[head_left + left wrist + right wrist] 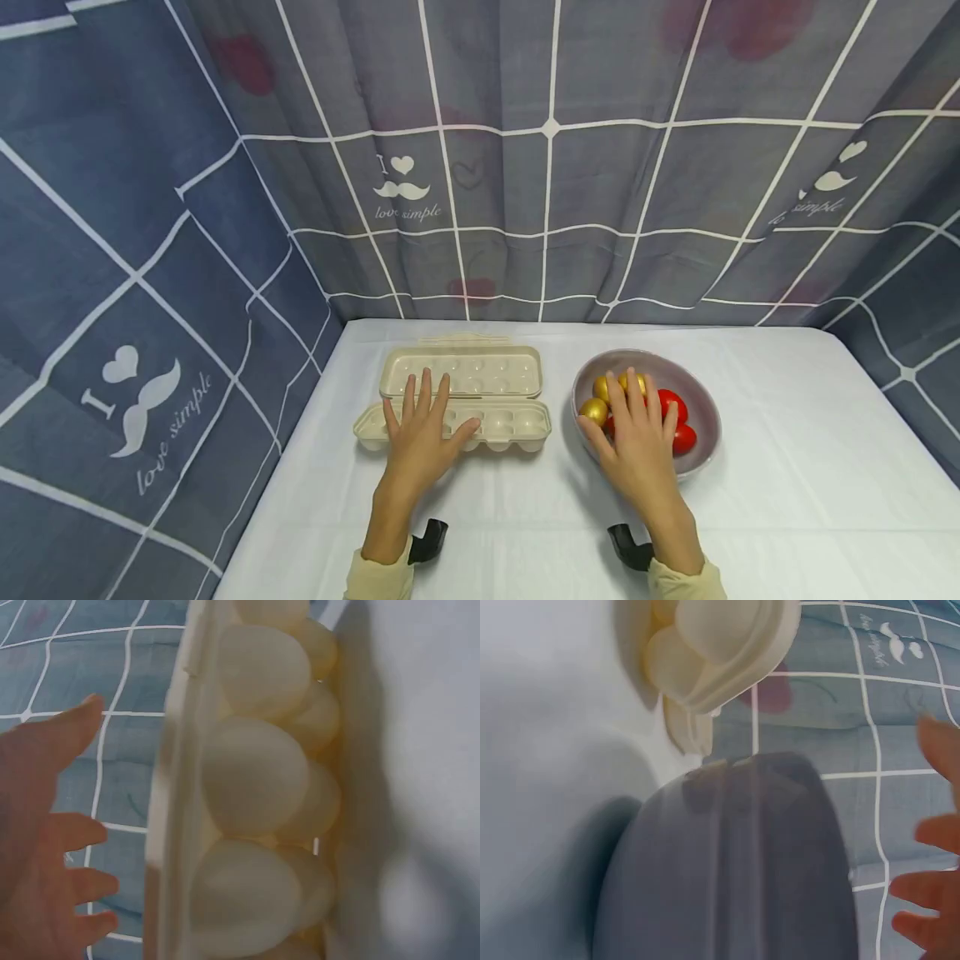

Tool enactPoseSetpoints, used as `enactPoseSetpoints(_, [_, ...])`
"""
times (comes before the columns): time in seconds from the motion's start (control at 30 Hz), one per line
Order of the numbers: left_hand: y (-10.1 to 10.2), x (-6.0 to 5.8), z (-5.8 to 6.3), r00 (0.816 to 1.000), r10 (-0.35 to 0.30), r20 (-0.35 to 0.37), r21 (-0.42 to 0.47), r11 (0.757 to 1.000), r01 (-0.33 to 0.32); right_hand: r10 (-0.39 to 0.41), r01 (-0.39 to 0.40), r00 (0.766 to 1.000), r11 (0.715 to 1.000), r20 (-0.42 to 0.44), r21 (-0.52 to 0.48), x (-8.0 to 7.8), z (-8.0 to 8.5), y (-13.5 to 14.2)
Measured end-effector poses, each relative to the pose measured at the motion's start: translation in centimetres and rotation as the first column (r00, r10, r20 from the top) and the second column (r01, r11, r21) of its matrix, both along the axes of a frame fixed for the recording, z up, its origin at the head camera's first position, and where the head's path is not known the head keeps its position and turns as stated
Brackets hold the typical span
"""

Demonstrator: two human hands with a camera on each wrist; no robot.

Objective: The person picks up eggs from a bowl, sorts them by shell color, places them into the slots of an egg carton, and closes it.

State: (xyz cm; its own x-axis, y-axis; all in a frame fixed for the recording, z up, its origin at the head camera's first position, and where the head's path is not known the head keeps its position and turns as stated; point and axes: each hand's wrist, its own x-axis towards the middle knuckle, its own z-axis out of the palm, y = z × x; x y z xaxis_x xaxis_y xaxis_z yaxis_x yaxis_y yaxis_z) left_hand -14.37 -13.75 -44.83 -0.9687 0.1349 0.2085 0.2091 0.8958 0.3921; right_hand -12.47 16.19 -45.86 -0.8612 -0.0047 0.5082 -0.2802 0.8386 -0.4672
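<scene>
A cream egg carton lies with its lid folded back; the cups that show hold nothing. My left hand is over the carton's left part, fingers spread and straight. In the left wrist view the rounded undersides of the carton's cups are close by, apart from the fingers. My right hand hovers over a mauve bowl with its fingers spread, gripping nothing. Gold eggs and red eggs lie in the bowl, partly hidden beneath that hand.
A white cloth covers the table. Dark grey-blue curtains with white grid lines stand behind it and at both sides. Black wrist mounts sit beside the forearms. The bowl stands to the right of the carton.
</scene>
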Motion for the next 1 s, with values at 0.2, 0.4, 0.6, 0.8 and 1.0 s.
enactPoseSetpoints(0.2, [-0.6,-0.4,0.7,0.996,0.036,-0.084,0.245,0.969,-0.014,0.005,-0.055,0.974,0.975,-0.227,-0.216,-0.2,0.5,0.2])
enactPoseSetpoints(0.4, [-1.9,-0.6,0.9,0.987,0.106,-0.124,0.442,0.896,-0.04,-0.002,-0.086,0.964,0.943,-0.265,-0.32,-0.2,0.4,0.3])
enactPoseSetpoints(0.6, [-4.4,-0.9,0.6,0.989,0.128,-0.07,0.429,0.899,-0.086,0.007,-0.108,0.969,0.911,-0.248,-0.397,-0.4,-0.3,0.6])
enactPoseSetpoints(0.8, [-6.5,-1.1,0.2,0.997,0.054,0.052,0.374,0.925,-0.07,0.037,-0.112,0.989,0.827,-0.145,-0.551,-0.5,-0.3,0.5])
enactPoseSetpoints(1.0, [-7.8,-1.1,-0.3,0.981,0.046,0.187,0.267,0.959,-0.096,0.081,-0.101,0.995,0.772,-0.061,-0.628,0.5,2.4,-0.4])
